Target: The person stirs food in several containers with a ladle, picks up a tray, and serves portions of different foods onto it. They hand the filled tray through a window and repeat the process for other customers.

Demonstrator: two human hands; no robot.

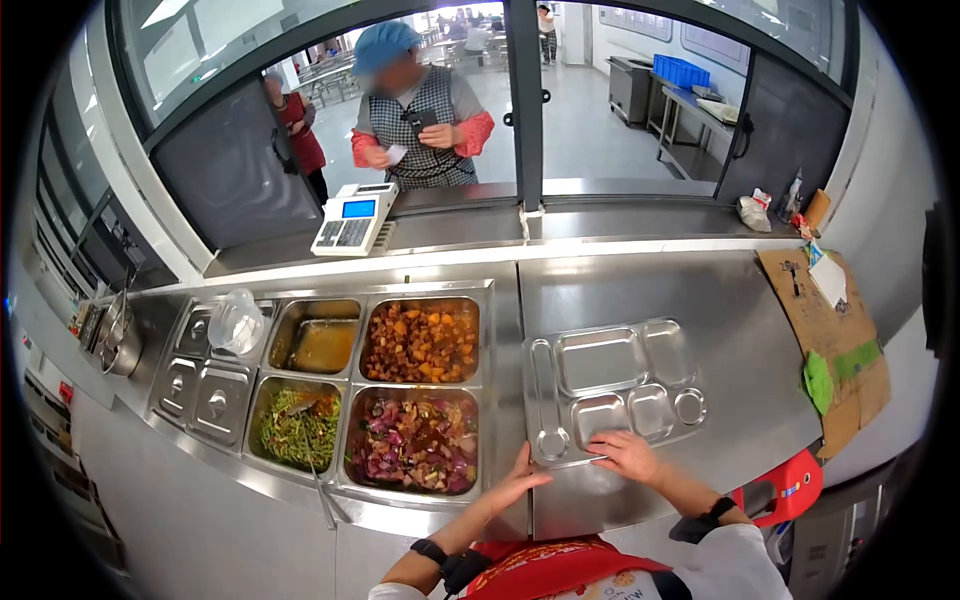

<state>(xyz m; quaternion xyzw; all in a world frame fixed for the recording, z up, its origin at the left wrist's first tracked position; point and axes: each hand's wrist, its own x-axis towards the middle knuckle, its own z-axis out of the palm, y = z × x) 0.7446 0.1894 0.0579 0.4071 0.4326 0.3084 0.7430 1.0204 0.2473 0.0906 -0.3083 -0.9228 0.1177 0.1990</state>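
A steel compartment tray lies flat on the steel counter in front of me, its wells bare. My left hand is at the tray's near left corner, fingers and thumb apart, with nothing in it. Over the near edge of the tray rests my right hand, its fingers slightly bent and spread at a square well. To the left stand pans of food: green shredded vegetables with a ladle, a purple onion dish, orange and brown cubes, and a pan of brownish liquid.
Lidded pans and a clear plastic container are at the left. A card terminal stands on the window ledge. Beyond it, a person in a blue cap holds a phone. Flattened cardboard and a red stool are on the right.
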